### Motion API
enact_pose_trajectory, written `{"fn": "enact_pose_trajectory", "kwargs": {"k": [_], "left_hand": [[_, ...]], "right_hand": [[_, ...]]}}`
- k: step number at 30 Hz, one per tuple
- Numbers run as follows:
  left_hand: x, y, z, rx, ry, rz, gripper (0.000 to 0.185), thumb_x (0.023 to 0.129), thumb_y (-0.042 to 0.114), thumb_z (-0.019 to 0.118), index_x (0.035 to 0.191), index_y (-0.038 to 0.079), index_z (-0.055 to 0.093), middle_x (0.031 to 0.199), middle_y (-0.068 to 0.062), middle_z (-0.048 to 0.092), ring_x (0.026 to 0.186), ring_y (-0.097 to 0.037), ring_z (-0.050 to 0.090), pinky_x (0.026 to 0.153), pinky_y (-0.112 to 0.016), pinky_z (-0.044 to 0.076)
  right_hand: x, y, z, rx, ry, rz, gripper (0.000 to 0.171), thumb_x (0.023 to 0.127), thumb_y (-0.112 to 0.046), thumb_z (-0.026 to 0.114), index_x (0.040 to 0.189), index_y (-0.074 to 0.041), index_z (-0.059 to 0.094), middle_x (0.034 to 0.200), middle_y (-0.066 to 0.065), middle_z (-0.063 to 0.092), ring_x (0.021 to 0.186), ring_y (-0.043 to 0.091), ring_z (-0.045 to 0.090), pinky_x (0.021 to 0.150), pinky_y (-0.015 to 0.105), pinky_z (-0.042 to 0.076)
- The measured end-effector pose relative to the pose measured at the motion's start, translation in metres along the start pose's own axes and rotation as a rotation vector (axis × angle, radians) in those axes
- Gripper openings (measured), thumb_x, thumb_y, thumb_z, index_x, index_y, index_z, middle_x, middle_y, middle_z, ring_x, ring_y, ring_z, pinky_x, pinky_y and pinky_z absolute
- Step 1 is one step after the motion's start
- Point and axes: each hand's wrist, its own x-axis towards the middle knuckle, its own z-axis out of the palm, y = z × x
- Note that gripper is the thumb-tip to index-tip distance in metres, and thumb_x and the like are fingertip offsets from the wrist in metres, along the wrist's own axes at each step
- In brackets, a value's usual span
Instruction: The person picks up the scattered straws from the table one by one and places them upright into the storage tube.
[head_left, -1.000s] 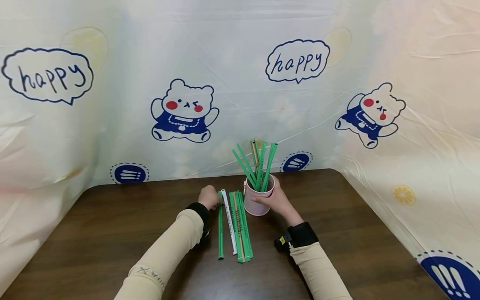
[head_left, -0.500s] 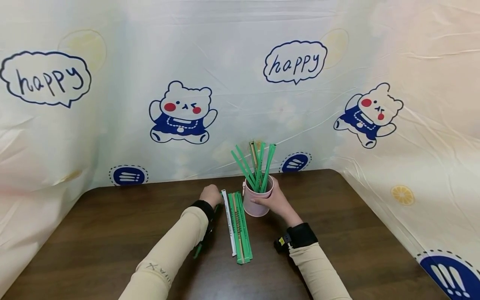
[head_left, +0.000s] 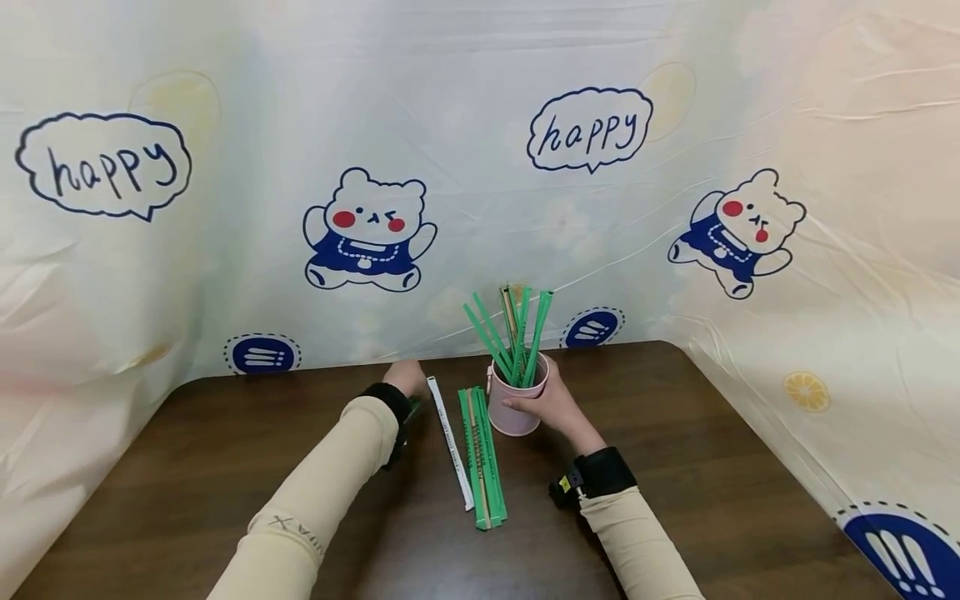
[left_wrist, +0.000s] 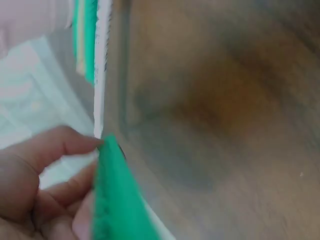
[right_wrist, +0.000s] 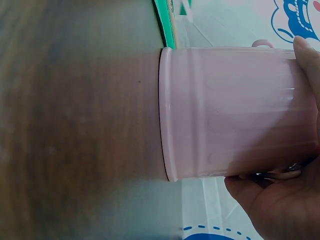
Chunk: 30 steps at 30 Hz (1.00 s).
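My left hand (head_left: 405,379) is near the table's back edge, left of the straws. In the left wrist view its fingers pinch a green wrapped straw (left_wrist: 117,195), with a fingertip right at the end of a white wrapped straw (left_wrist: 101,75). That white straw lies slanted on the table, its far end by the hand. Right of it is a row of several green wrapped straws (head_left: 482,458), one with a tan strip. My right hand (head_left: 557,402) grips a small pink bucket (right_wrist: 230,110), upright on the table, thumb across its front. Several green straws (head_left: 517,342) stand in the bucket.
The dark brown wooden table (head_left: 652,500) has rounded back corners. Behind it hangs a pale curtain (head_left: 480,208) printed with cartoon bears and the word happy, which also runs along both sides.
The left hand picked up the single green straw from the table and moved left. The white straw's far end has swung left, away from the green row. The right hand keeps its grip on the bucket.
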Motion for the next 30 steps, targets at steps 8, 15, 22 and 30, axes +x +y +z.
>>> {"fn": "enact_pose_trajectory", "kwargs": {"k": [8,15,22,30], "left_hand": [[-0.009,-0.005,-0.015,-0.41,-0.141,-0.05,0.013,0.093,0.006,0.063,0.08,0.007,0.061,0.074,0.001,0.052,0.069,-0.013,0.05,0.067,-0.028,0.048],[-0.008,-0.004,-0.011,-0.576,-0.113,0.081,0.023,0.101,0.003,0.052,0.113,-0.011,0.066,0.118,-0.027,0.067,0.113,-0.036,0.063,0.101,-0.039,0.054],[-0.012,0.003,-0.043,-0.656,0.067,0.128,0.04,0.105,0.01,0.053,0.141,-0.007,0.056,0.139,-0.025,0.063,0.106,-0.021,0.068,0.104,-0.038,0.056],[-0.032,0.021,-0.108,-0.7,0.187,0.191,0.041,0.106,0.015,0.055,0.143,-0.002,0.056,0.138,-0.024,0.063,0.099,-0.012,0.067,0.108,-0.038,0.055]], "right_hand": [[-0.003,-0.002,0.002,-0.018,0.014,0.091,0.103,0.082,-0.014,0.086,0.158,-0.003,0.017,0.156,0.025,0.037,0.14,0.041,0.046,0.118,0.061,0.041],[-0.003,-0.002,0.002,-0.025,0.027,0.089,0.102,0.083,-0.016,0.086,0.157,-0.002,0.018,0.156,0.025,0.037,0.139,0.041,0.047,0.117,0.061,0.041],[-0.003,-0.005,0.003,-0.009,0.038,0.094,0.103,0.081,-0.014,0.087,0.157,-0.002,0.018,0.155,0.026,0.038,0.14,0.041,0.046,0.117,0.061,0.041],[-0.006,-0.005,0.002,-0.02,0.029,0.095,0.103,0.081,-0.014,0.086,0.157,-0.001,0.017,0.155,0.027,0.036,0.139,0.042,0.046,0.117,0.062,0.041]]}}
